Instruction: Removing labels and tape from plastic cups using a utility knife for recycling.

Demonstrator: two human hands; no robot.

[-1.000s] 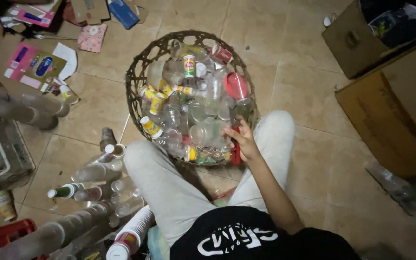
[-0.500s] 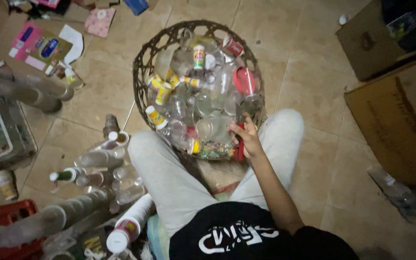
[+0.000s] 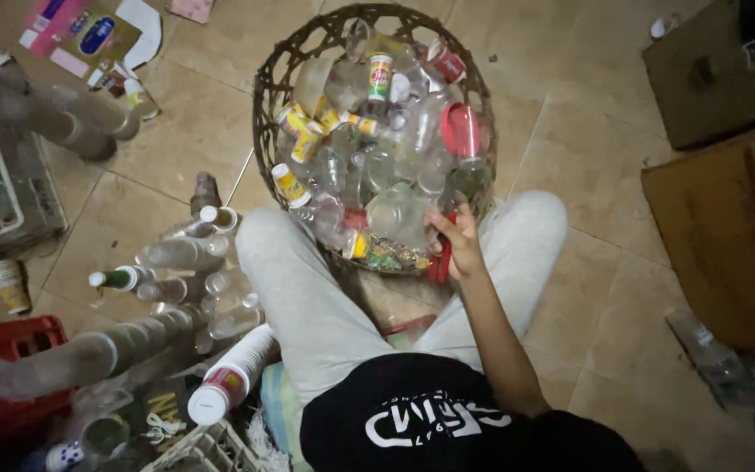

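Item: my right hand (image 3: 454,243), forearm stretched forward from my lap between my knees, fingers loosely spread and resting on the near rim of the woven basket (image 3: 266,105), touching a clear plastic bottle (image 3: 399,214); whether it truly grips, I cannot tell. Basket stands on the tiled floor (image 3: 587,157) between my legs, heaped with bottles; more bottles (image 3: 176,255) lie left; left hand unseen

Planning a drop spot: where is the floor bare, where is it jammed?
Bare tile lies right of the woven basket, up to the cardboard boxes, and between basket and printed cards. Crowded: basket interior by the right hand, and the bottles beside the left leg.
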